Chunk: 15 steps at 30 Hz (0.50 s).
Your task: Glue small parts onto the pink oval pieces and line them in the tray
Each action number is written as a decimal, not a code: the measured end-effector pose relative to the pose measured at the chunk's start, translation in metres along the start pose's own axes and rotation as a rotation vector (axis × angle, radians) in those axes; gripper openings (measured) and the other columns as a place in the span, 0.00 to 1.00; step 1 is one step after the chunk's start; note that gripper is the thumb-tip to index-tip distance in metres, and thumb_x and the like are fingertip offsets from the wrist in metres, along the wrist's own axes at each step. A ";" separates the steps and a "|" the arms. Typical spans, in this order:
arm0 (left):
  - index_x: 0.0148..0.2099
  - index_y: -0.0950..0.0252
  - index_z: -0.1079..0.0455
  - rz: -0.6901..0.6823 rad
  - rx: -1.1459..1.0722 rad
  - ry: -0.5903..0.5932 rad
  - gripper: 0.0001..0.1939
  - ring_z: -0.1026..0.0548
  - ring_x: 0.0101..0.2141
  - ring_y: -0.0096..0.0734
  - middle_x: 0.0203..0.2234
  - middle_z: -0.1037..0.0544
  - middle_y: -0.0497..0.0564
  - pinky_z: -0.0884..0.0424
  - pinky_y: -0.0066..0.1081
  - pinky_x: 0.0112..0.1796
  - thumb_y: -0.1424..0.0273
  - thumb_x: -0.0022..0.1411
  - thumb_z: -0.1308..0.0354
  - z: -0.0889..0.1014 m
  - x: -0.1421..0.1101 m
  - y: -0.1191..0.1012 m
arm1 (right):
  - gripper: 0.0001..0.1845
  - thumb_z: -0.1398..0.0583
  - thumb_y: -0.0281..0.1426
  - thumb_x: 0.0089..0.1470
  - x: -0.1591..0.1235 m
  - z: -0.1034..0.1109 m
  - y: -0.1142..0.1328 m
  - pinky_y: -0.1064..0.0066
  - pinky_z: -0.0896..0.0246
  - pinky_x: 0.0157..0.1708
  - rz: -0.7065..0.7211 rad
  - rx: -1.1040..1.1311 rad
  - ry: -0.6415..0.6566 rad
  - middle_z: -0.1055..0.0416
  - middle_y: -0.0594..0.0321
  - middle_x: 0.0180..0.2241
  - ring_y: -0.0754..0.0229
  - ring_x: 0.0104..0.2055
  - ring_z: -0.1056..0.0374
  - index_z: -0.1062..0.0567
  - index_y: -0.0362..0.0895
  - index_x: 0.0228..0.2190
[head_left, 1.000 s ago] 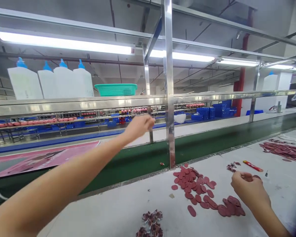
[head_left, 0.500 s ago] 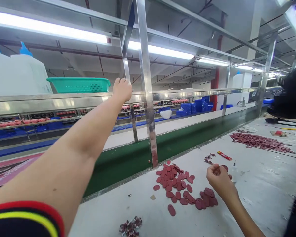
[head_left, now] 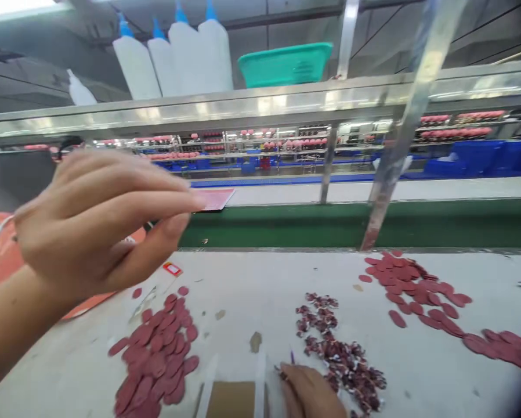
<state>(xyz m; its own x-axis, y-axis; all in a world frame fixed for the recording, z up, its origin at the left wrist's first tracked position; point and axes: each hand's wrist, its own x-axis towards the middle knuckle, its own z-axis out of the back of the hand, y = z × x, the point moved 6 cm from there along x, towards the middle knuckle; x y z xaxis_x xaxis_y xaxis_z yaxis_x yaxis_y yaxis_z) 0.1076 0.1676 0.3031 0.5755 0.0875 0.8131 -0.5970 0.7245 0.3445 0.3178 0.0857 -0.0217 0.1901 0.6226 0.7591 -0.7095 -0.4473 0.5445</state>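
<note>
My left hand hovers close to the camera at the left, above the white table. Its fingers are stretched out with the thumb a little apart, and nothing shows between them. My right hand rests low at the bottom edge, beside a heap of small dark red and white bits. Its fingers are mostly cut off by the frame. A pile of flat red oval pieces lies below the left hand. A second pile of red ovals lies at the right.
A green conveyor belt runs behind the table. A slanted metal post rises from the table's far edge. On the steel shelf stand white bottles with blue caps and a teal basket. A brown card lies near the front.
The view has swung left and down. My left hand came back from the shelf post and is now close to the camera. My right hand dropped to the dark red heap.
</note>
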 end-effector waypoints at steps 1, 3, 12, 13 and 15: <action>0.30 0.56 0.24 0.093 -0.052 -0.078 0.11 0.21 0.30 0.32 0.27 0.19 0.43 0.27 0.40 0.40 0.62 0.58 0.47 0.012 -0.034 0.010 | 0.14 0.43 0.40 0.70 -0.009 -0.017 0.011 0.67 0.25 0.38 -0.033 0.036 0.087 0.25 0.59 0.39 0.60 0.38 0.26 0.24 0.42 0.43; 0.33 0.54 0.25 0.389 -0.067 -0.037 0.08 0.22 0.31 0.34 0.28 0.20 0.44 0.27 0.38 0.36 0.68 0.60 0.46 0.015 -0.107 0.028 | 0.16 0.42 0.42 0.69 -0.019 -0.029 0.019 0.68 0.24 0.39 -0.144 0.098 0.205 0.22 0.58 0.38 0.57 0.38 0.23 0.22 0.44 0.42; 0.41 0.55 0.24 0.784 -0.263 0.122 0.09 0.21 0.34 0.39 0.35 0.18 0.48 0.27 0.41 0.42 0.75 0.59 0.39 -0.011 -0.319 -0.041 | 0.22 0.43 0.47 0.67 -0.025 -0.016 0.034 0.75 0.25 0.28 -0.544 0.141 0.419 0.21 0.59 0.30 0.58 0.28 0.23 0.20 0.43 0.43; 0.42 0.57 0.25 0.787 -0.261 0.146 0.10 0.21 0.35 0.39 0.35 0.19 0.49 0.28 0.41 0.43 0.76 0.60 0.39 -0.014 -0.327 -0.048 | 0.21 0.43 0.48 0.67 -0.025 -0.017 0.036 0.74 0.25 0.29 -0.536 0.103 0.423 0.21 0.59 0.32 0.57 0.30 0.23 0.20 0.44 0.43; 0.45 0.58 0.25 0.768 -0.208 0.219 0.10 0.23 0.37 0.41 0.37 0.20 0.53 0.30 0.44 0.45 0.74 0.62 0.39 -0.021 -0.341 -0.058 | 0.20 0.43 0.47 0.66 -0.025 -0.017 0.036 0.71 0.25 0.34 -0.490 0.005 0.432 0.21 0.59 0.37 0.55 0.36 0.23 0.20 0.46 0.42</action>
<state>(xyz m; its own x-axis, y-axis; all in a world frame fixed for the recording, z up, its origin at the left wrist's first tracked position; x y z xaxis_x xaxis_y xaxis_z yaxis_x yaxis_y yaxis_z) -0.0421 0.1105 -0.0036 0.1586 0.7258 0.6694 -0.7652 0.5188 -0.3812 0.2757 0.0651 -0.0275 0.2005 0.9567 0.2111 -0.6064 -0.0481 0.7937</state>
